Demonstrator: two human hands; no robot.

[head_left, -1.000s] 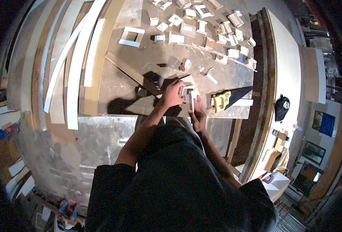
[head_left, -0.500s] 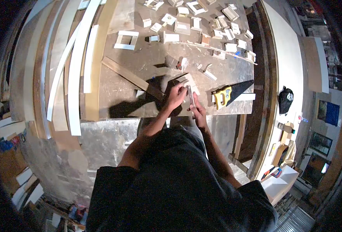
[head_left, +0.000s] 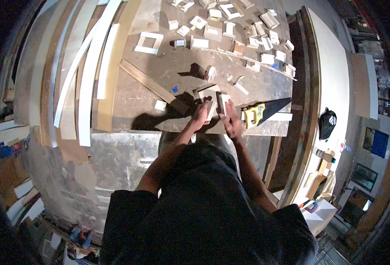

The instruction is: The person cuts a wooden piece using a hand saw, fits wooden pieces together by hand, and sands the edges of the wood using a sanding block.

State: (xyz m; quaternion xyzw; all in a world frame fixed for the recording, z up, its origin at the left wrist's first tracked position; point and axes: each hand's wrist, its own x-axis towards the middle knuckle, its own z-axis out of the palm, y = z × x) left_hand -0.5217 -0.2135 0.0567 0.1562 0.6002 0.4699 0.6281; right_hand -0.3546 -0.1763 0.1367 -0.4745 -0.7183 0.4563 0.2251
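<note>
My left hand [head_left: 199,117] is at the front edge of the workbench, its fingers closed around a small pale wooden piece [head_left: 211,111]. My right hand [head_left: 232,122] grips a small wooden block [head_left: 224,102] that stands beside that piece, a narrow gap between them. Just beyond my left fingers lies a flat wooden block [head_left: 206,92] with a dark edge. To the right of my right hand rests a handsaw [head_left: 265,110] with a yellow handle, partly over a white strip [head_left: 279,116]. My fingers cover parts of both held pieces.
Long boards [head_left: 98,66] run along the left side of the workbench [head_left: 177,66]. A loose wooden strip [head_left: 146,81] lies diagonally at left. Several small wooden frames and blocks [head_left: 212,32] are scattered at the back. A white-topped table [head_left: 331,70] holds a black bag [head_left: 327,118].
My hands have moved apart from working close together over one spot. Each now has its own wooden piece. The view has shifted slightly.
</note>
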